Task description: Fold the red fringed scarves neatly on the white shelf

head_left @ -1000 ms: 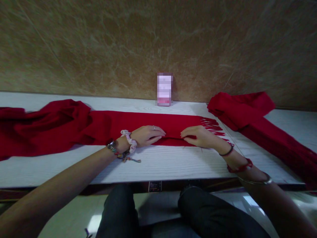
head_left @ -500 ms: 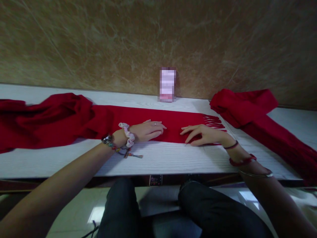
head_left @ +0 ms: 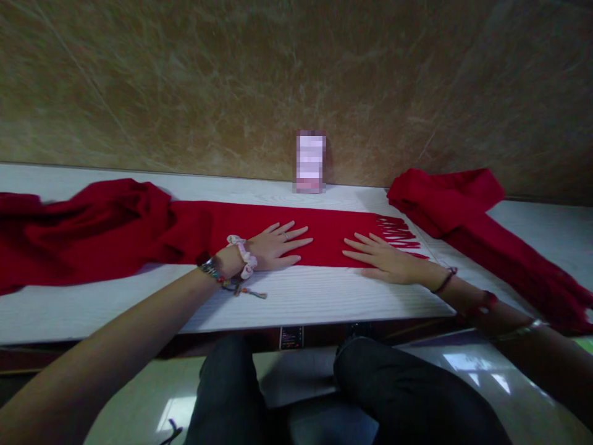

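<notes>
A red scarf [head_left: 264, 217] lies along the white table, flat in the middle and bunched up toward the left. Its fringed end points right. My left hand [head_left: 278, 244] rests palm down on the flat stretch, fingers spread. Facing it, my right hand [head_left: 384, 258] lies on the cloth near the fringe with its fingers stretched out, the thumb by the scarf's near edge. Neither hand grips anything. To the right, a second red length of cloth [head_left: 445, 201] lies folded over itself, apart from my hands; whether it joins the first is not shown.
A phone-like object with a blurred-out face [head_left: 309, 162] leans upright against the brown marbled wall [head_left: 185, 80]. The white table [head_left: 324, 296] ends at a near edge just above my knees. A small dark label [head_left: 291, 337] sits below that edge.
Both hands have flattened onto the scarf and spread their fingers. The right hand, curled and partly raised before, now lies down with its fingers straight. The view has shifted slightly.
</notes>
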A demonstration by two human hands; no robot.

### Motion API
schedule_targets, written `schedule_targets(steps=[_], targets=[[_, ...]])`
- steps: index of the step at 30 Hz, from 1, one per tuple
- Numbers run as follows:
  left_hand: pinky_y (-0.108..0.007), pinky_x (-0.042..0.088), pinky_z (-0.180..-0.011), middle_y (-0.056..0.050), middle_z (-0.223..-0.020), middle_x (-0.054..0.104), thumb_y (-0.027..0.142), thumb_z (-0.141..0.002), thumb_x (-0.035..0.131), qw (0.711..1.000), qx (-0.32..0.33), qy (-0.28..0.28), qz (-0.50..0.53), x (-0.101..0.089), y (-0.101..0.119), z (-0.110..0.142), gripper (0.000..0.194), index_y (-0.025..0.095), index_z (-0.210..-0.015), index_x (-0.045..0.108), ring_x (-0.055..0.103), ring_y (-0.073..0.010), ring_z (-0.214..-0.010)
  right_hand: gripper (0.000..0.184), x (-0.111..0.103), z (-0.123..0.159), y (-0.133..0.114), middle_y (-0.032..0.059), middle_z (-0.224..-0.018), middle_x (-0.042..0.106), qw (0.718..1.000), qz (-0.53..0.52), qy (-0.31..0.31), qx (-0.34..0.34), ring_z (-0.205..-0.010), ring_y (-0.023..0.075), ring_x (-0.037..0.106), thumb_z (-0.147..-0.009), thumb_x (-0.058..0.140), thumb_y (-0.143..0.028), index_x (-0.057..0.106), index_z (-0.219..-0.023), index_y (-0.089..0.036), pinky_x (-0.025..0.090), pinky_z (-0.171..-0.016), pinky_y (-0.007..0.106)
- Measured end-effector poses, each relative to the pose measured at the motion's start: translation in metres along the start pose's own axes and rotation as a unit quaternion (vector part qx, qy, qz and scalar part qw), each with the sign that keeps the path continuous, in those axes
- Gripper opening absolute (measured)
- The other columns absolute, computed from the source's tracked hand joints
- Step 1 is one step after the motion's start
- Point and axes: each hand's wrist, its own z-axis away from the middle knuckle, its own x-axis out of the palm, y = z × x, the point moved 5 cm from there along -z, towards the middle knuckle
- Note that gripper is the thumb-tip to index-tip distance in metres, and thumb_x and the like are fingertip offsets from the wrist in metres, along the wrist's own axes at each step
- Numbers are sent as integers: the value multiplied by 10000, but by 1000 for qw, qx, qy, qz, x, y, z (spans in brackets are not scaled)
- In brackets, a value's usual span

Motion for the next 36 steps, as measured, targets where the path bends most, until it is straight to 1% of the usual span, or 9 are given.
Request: schedule_targets(steps=[5, 9, 13, 15, 18, 25, 29, 34, 36], targets=[[-549, 159, -1018, -70, -1455, 215, 422, -892, 344, 1000, 14, 6, -7, 4, -9, 3, 499, 266, -1363, 294, 125, -325, -1330, 507, -2, 22, 15, 82, -1453, 248, 1000, 17, -2, 22, -1338, 239, 123, -918, 315, -386, 239, -1391, -220, 194, -1055, 507], [-511, 211, -1016, -96, -1410, 316, 440, -858, 416, 997, 66, 50, -10, -4, -2, 4, 494, 237, -1308, 395, 217, -312, -1305, 434, -5, 29, 13, 110, -1397, 363, 998, 55, 26, 3, -1312, 217, 236, -921, 307, -261, 359, -1341, -166, 273, -1051, 449], [-330, 388, -890, -93, -1110, 562, 368, -823, 491, 985, 135, 106, -5, -17, 16, 7, 307, 183, -1039, 606, 528, -206, -1004, 427, -6, 31, 6, 120, -1377, 391, 997, 70, 35, -14, -1312, 221, 237, -908, 314, -204, 389, -1325, -152, 282, -1051, 448], [-268, 423, -765, -64, -930, 599, 280, -833, 463, 983, 147, 111, -4, -20, 22, 7, 207, 177, -893, 633, 557, -160, -824, 437, -6, 34, 6, 122, -1406, 342, 998, 52, 30, -1, -1321, 229, 208, -911, 325, -239, 370, -1338, -161, 269, -1054, 455], [-239, 413, -699, -39, -796, 597, 196, -839, 435, 981, 159, 109, 9, -22, 26, 8, 191, 178, -779, 615, 540, -144, -744, 442, -6, 37, 9, 87, -1450, 253, 999, 20, 28, 21, -1333, 236, 159, -914, 337, -290, 346, -1351, -222, 232, -1060, 474], [-228, 410, -711, -35, -852, 593, 273, -826, 519, 986, 138, 88, 33, -23, 23, 8, 124, 176, -834, 594, 543, -150, -796, 392, -6, 40, 11, 8, -1481, 149, 999, 9, 9, 36, -1335, 288, 100, -897, 390, -342, 429, -1287, -341, 209, -1046, 533], [-216, 405, -718, -25, -809, 599, 162, -839, 457, 987, 138, 64, 49, -22, 22, 8, 138, 170, -790, 585, 545, -130, -756, 358, -10, 36, 14, 8, -1470, 198, 997, -48, -12, 62, -1327, 301, 129, -891, 396, -376, 510, -1226, -328, 216, -1042, 536], [-228, 412, -706, -32, -853, 602, 265, -834, 495, 989, 129, 52, 52, -23, 19, 9, 130, 177, -834, 590, 554, -147, -794, 344, -13, 34, 20, 6, -1446, 260, 990, -109, -33, 85, -1313, 306, 185, -869, 420, -429, 573, -1160, -327, 219, -1034, 549], [-227, 414, -715, -33, -871, 602, 241, -826, 495, 990, 125, 54, 46, -24, 18, 10, 121, 180, -849, 596, 555, -148, -809, 346, -12, 34, 21, 0, -1450, 250, 989, -115, -28, 85, -1316, 300, 176, -866, 424, -434, 568, -1164, -332, 210, -1036, 550]])
